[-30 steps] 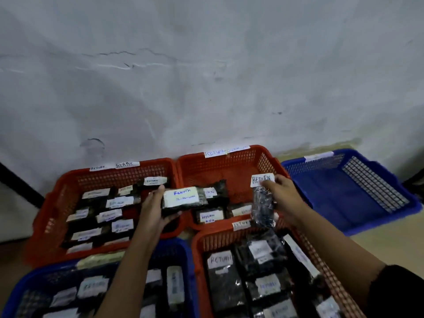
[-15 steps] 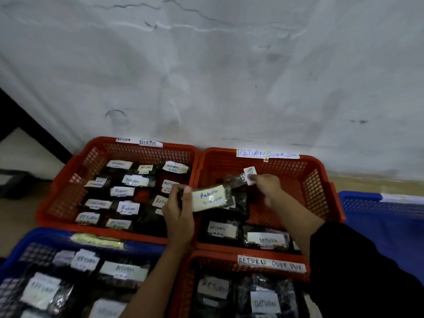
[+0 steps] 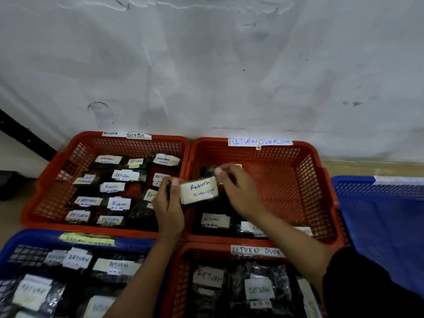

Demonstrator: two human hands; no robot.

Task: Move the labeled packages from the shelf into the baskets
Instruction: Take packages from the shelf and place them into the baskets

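Head view: our left hand (image 3: 168, 208) grip clamped on dark plastic package with white handwritten "Return" label (image 3: 199, 190); right hand (image 3: 238, 191) grip state we cannot tell. Below grips, rear-right red mesh basket (image 3: 305, 177) part-filled; neighbouring baskets already stocked. Shelf unseen.

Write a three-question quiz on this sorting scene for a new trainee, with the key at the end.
1. True or false: the left hand holds a package whose label reads "Return".
2. Which basket are both hands over? A) the far right red basket B) the near left blue basket C) the far left red basket
3. Fill in: the strip on the far right red basket's back rim reads "RETURN ____".

Key: 1 true. 2 A. 3 OVERDUE. The right hand is at the package's far end, over another dark package; whether it grips either cannot be told.
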